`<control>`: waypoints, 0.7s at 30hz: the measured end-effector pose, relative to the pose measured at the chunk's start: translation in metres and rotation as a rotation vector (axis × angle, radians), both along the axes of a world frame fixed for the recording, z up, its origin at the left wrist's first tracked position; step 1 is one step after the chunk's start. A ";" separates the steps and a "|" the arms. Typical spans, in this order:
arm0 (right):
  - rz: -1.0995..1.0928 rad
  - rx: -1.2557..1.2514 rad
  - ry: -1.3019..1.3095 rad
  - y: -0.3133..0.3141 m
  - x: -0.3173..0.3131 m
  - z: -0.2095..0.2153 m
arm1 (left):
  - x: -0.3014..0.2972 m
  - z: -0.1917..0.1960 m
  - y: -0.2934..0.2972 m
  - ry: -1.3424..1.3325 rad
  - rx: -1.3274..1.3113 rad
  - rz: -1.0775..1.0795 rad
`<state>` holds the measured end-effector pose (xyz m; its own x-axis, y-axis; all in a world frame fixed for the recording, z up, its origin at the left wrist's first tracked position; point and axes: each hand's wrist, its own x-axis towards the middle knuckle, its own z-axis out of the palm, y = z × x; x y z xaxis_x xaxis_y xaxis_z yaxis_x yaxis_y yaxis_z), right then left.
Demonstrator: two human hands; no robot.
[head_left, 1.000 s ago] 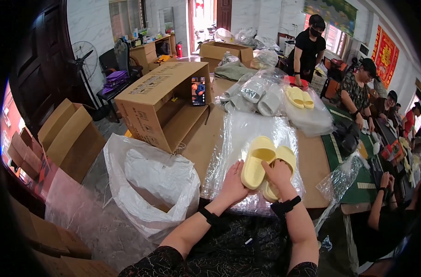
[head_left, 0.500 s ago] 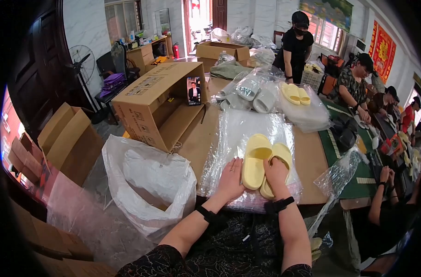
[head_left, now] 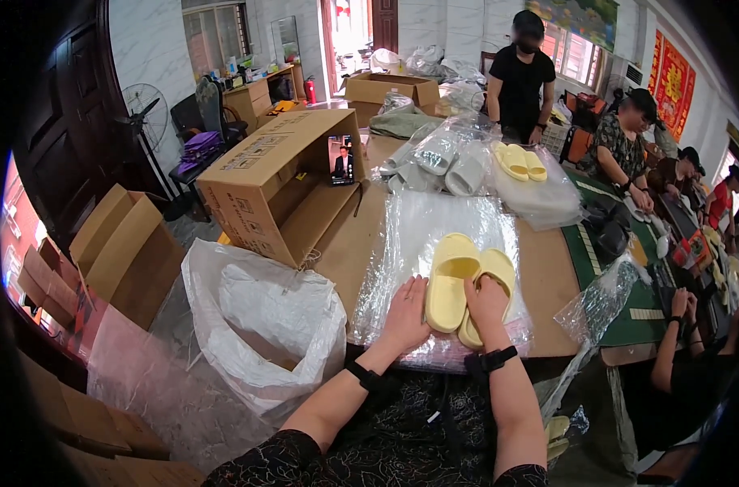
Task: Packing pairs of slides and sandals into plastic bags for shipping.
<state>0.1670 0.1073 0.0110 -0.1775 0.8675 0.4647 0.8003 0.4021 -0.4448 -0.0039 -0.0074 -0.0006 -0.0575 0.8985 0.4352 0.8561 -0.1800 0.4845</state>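
A pair of pale yellow slippers (head_left: 460,276) lies side by side on a stack of clear plastic bags (head_left: 442,235) on the brown table (head_left: 548,276). My left hand (head_left: 404,312) rests flat on the plastic, fingers spread, touching the left slipper's heel edge. My right hand (head_left: 487,300) lies on the near end of the right slipper, fingers over it. Both wrists wear black bands.
A white sack (head_left: 260,325) stands open at my left. A big cardboard box (head_left: 280,183) lies on its side on the table with a phone (head_left: 342,160) propped at it. Bagged grey slippers (head_left: 446,158) and another yellow pair (head_left: 522,162) lie farther back. Several people work along the right side.
The view has shifted slightly. My hands stay on the plastic and slippers, with the left hand a little closer to the left slipper.
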 end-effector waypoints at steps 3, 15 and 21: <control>-0.001 0.003 0.006 0.000 0.000 -0.001 | 0.000 -0.001 0.000 0.004 0.035 0.004; -0.001 0.008 0.003 0.001 0.001 -0.001 | 0.000 0.000 0.000 0.008 0.019 0.002; -0.004 0.006 0.011 0.000 0.001 -0.002 | 0.001 0.000 -0.001 -0.002 0.028 0.006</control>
<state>0.1679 0.1078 0.0091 -0.1691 0.8652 0.4721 0.7967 0.4020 -0.4513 -0.0028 -0.0081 -0.0003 -0.0638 0.8855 0.4602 0.8562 -0.1884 0.4811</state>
